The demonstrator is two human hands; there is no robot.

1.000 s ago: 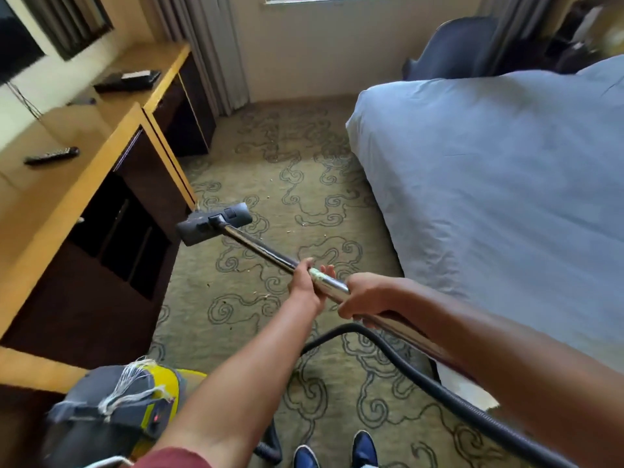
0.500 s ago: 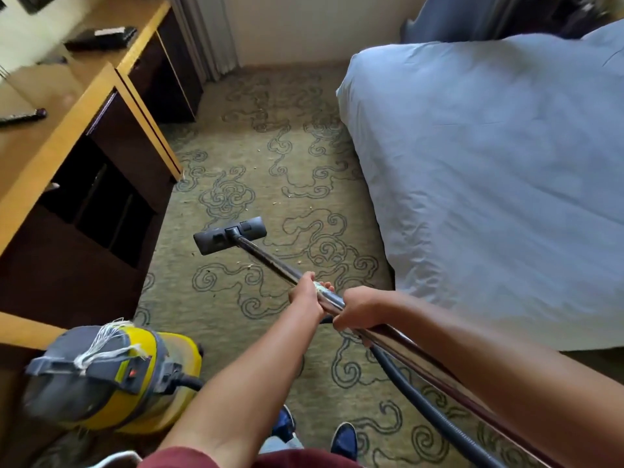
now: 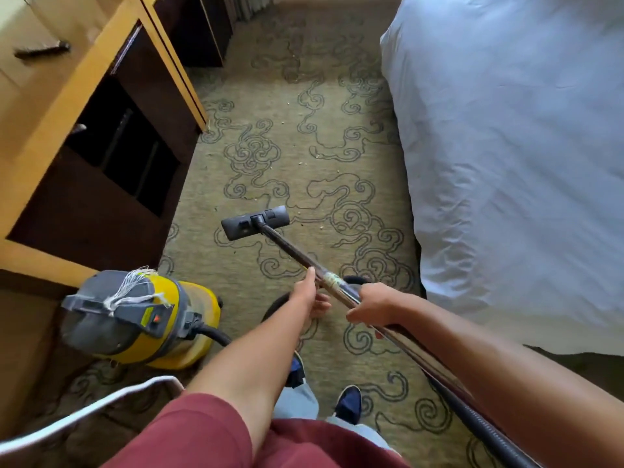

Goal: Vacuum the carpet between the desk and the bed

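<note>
dark remote (image 3: 42, 50) on wood top, blue shoes (image 3: 348, 403) below

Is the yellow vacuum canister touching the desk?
Cannot tell. In the head view the canister overlaps the desk base, so no gap or contact shows plainly.

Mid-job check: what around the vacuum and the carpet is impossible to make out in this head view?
- Hose: runs off the bottom edge.
- Carpet beside the canister: hidden by the left hand and its arm.
- Dark item on the desk: blurred.
- Specks near the floor head: too small to identify.
</note>
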